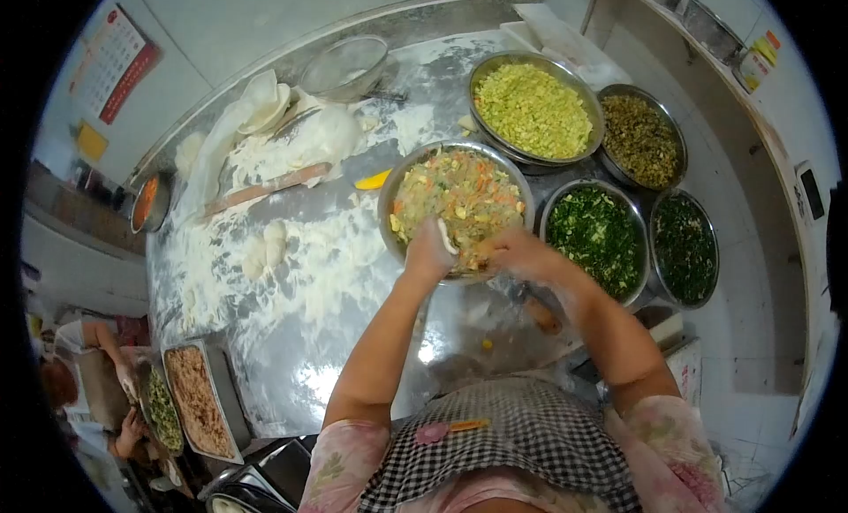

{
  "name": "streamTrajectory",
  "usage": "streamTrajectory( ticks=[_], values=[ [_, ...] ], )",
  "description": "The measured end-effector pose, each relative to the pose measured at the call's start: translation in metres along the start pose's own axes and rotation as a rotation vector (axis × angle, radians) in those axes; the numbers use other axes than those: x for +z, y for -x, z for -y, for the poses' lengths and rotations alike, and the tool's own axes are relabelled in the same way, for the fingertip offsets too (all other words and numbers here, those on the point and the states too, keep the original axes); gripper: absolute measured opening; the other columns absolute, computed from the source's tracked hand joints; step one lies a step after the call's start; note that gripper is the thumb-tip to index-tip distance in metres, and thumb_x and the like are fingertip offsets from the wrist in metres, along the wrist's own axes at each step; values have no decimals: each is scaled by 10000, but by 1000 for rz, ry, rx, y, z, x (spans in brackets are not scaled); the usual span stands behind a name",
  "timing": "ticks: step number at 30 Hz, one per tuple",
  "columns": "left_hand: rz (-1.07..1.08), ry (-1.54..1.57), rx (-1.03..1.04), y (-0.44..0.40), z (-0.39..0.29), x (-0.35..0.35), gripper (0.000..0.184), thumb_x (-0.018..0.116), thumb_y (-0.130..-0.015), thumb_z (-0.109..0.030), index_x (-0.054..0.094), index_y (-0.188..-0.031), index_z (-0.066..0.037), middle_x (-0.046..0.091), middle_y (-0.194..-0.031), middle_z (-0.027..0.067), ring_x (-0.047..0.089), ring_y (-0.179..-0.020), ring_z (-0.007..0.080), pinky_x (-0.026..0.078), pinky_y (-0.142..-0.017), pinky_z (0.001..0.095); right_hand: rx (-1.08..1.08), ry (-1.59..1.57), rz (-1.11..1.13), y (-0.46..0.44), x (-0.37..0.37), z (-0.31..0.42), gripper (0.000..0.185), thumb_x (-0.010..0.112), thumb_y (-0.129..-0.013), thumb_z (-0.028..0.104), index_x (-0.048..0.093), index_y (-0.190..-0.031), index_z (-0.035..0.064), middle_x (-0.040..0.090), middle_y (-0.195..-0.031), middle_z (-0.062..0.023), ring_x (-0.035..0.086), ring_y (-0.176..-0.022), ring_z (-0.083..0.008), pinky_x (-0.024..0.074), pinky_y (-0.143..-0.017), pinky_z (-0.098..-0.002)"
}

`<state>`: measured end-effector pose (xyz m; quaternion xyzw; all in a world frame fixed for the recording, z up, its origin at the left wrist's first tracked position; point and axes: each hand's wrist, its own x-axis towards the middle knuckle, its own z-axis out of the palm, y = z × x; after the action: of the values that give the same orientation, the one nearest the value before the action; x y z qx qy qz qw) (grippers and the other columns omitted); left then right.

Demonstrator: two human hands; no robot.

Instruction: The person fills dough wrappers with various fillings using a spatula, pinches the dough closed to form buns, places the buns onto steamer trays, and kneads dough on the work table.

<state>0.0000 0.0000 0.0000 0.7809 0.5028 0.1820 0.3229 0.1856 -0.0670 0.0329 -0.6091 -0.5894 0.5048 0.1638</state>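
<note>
My left hand (429, 255) is at the near rim of a steel bowl (386, 215), its fingers curled round a piece of white dough wrapper (447, 237). The bowl holds a mixed filling (455, 191) with orange shreds, yellow bits and pale strands. My right hand (517, 252) reaches over the bowl's near right side, fingers closed and low at the filling. Whatever is in those fingers is blurred and partly hidden. A wooden-handled tool (541, 315) lies on the table below my right forearm.
Bowls of yellow-green chopped filling (534, 111), brown-green filling (639, 142) and chopped greens (592, 239) stand to the right. Left are a rolling pin (265, 191), dough balls (265, 250), a dough mass (327, 133) and a meat-filled tray (199, 398). Another person (97, 380) works at lower left.
</note>
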Motion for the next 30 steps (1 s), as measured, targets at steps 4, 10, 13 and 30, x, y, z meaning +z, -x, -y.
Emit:
streamTrajectory(
  ticks=[4,10,13,30],
  values=[
    [-116,37,-18,4,0,-5,570,712,-664,-191,421,-1129,-34,520,-1046,224,502,-998,397,426,-821,433,-71,404,-194,17,43,40,364,552,-741,69,527,-1100,15,619,-898,-189,617,-801,-354,491,-691,-436],
    [-361,106,179,2,-1,0,514,740,-631,-164,484,-1058,-36,540,-997,196,541,-925,358,444,-795,388,-166,763,-248,50,33,91,315,484,-777,37,533,-1088,22,605,-905,-177,589,-889,-329,468,-732,-411],
    [-356,315,159,1,4,-3,490,752,-626,-143,500,-1034,-42,545,-969,155,557,-914,306,450,-781,351,-310,810,-219,54,3,78,349,478,-801,63,517,-1146,24,604,-936,-201,593,-904,-345,472,-771,-428],
    [149,1507,37,23,-51,-43,626,735,-678,-91,431,-1225,-88,527,-1119,62,521,-1037,179,431,-888,306,-129,-954,-282,32,15,85,221,587,-868,134,567,-1034,-11,555,-783,-2,516,-694,-78,423,-612,-213]
  ],
)
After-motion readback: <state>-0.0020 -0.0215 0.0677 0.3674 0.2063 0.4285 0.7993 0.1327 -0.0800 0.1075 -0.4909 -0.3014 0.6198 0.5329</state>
